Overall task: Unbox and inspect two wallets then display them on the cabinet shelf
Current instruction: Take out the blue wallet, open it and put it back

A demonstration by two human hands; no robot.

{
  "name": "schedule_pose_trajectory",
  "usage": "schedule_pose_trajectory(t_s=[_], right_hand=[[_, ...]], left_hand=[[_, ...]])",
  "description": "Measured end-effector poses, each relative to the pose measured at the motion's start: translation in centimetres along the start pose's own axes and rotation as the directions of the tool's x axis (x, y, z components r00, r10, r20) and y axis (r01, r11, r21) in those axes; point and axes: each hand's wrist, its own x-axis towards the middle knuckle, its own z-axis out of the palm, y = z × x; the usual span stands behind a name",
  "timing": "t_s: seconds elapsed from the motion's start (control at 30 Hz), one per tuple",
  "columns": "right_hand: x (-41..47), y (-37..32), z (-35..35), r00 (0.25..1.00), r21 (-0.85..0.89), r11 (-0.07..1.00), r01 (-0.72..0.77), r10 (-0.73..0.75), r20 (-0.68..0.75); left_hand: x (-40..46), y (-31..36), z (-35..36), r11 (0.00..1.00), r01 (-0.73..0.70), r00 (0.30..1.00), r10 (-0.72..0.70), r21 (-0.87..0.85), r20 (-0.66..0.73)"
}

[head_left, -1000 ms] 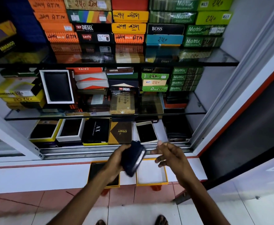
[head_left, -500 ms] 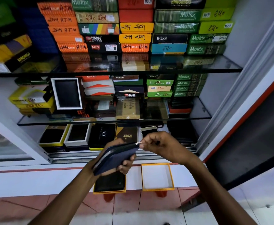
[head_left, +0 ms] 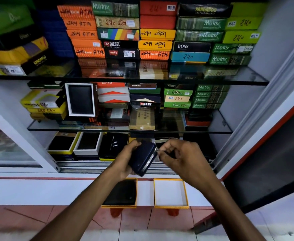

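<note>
A dark blue zip wallet (head_left: pixel 143 158) is held on edge in my left hand (head_left: pixel 125 162), in front of the cabinet's bottom shelf. My right hand (head_left: pixel 182 158) pinches the zip pull at the wallet's upper right corner. Below my hands, on the white ledge (head_left: pixel 38 190), lie two yellow-rimmed box halves: the left one (head_left: pixel 121 193) holds a black wallet, the right one (head_left: pixel 170 193) shows only a white lining.
The cabinet has glass shelves (head_left: pixel 229 131) stacked with many coloured wallet boxes. The bottom shelf carries open boxes with dark wallets (head_left: pixel 88 143) and an AX box (head_left: pixel 114 145). A sliding door frame (head_left: pixel 20 136) stands at left, a dark panel (head_left: pixel 273 153) at right.
The view has tilted up and closer to the shelves. My left hand turned the wallet from flat to on edge and raised it; my right hand closed on the zip pull.
</note>
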Motion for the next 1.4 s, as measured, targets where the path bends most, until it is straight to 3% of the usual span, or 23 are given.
schedule_pose_trajectory(t_s=[0.1, 0.27, 0.4, 0.53, 0.7, 1.03, 1.2, 1.4], right_hand=[[1.0, 2.0, -0.8, 0.994, -0.025, 0.998, -0.053, 0.051, -0.095], [2.0, 3.7, -0.8, 0.977, -0.02, 0.993, -0.117, 0.112, -0.179], [2.1, 3.6, -0.3, 0.961, -0.022, 0.998, -0.067, 0.059, -0.272], [0.8, 2.4, 0.3, 0.934, -0.143, 0.99, 0.005, -0.056, -0.354], [-0.1, 0.7, 3.4, 0.919, -0.135, 0.991, 0.008, -0.06, -0.389], [-0.7, 1.0, 5.1, 0.933, -0.086, 0.996, -0.001, -0.029, -0.358], [-0.5, 1.5, 3.9, 0.901, -0.129, 0.992, 0.005, -0.061, -0.429], [0.6, 1.4, 1.0, 0.862, -0.23, 0.973, 0.027, -0.139, -0.488]], left_hand=[[-0.4, -0.1, -1.7, 0.994, 0.103, 0.993, -0.105, 0.049, 0.051], [-1.1, 0.3, -3.6, 0.995, 0.055, 0.976, -0.07, 0.078, 0.205], [-1.5, 0.9, -2.8, 0.995, 0.077, 0.994, -0.082, 0.07, 0.073], [-1.5, 1.8, -1.8, 0.982, 0.091, 0.995, -0.097, -0.167, -0.028], [-1.7, 2.1, 1.3, 0.915, 0.058, 0.997, -0.075, -0.399, -0.028], [-1.4, 2.8, 3.5, 0.764, -0.035, 0.997, -0.014, -0.644, -0.071], [-2.0, 2.3, 3.6, 0.742, -0.051, 0.997, -0.006, -0.668, -0.082], [-2.8, 0.6, 2.2, 0.819, -0.039, 0.997, -0.004, -0.573, -0.073]])
